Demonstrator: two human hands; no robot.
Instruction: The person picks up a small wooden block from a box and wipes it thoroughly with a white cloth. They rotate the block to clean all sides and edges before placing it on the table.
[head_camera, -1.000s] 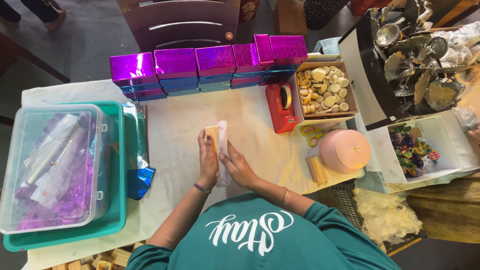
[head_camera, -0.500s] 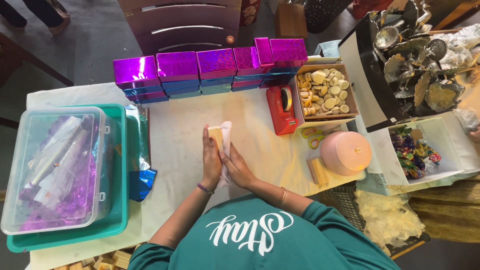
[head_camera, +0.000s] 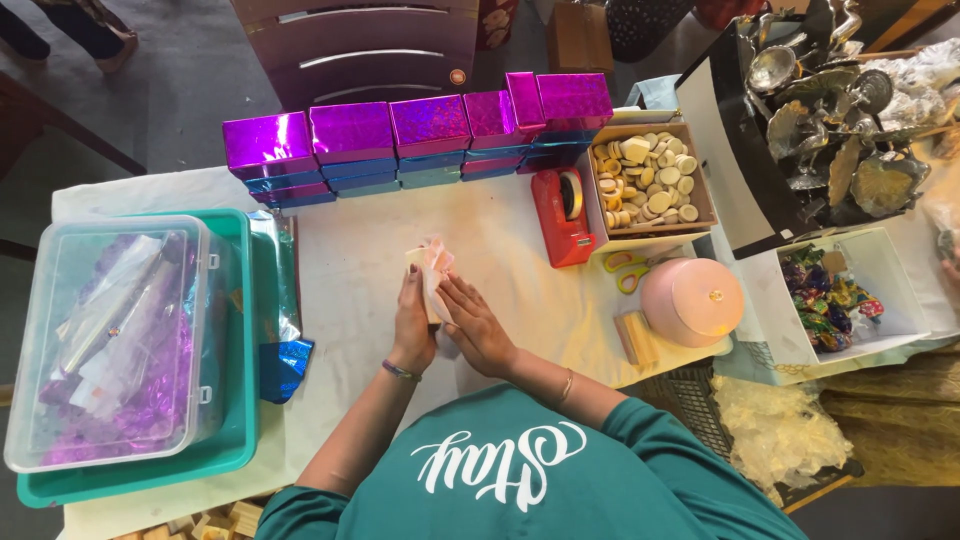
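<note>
Hands meet mid-table: left hand (head_camera: 412, 322) grips a small tan block (head_camera: 419, 262) so it stays put (upright), while right hand (head_camera: 476, 322) presses pale wrap (head_camera: 437, 268) flat against it.

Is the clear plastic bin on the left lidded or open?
Lidded. The clear plastic bin has its lid on with side latches down, purple foil visible through it, and sits in a green tray.

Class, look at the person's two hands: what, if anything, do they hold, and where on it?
Both hands, left hand and right hand, hold a small pale block with thin wrapping, pressed between them at its lower sides.
</note>
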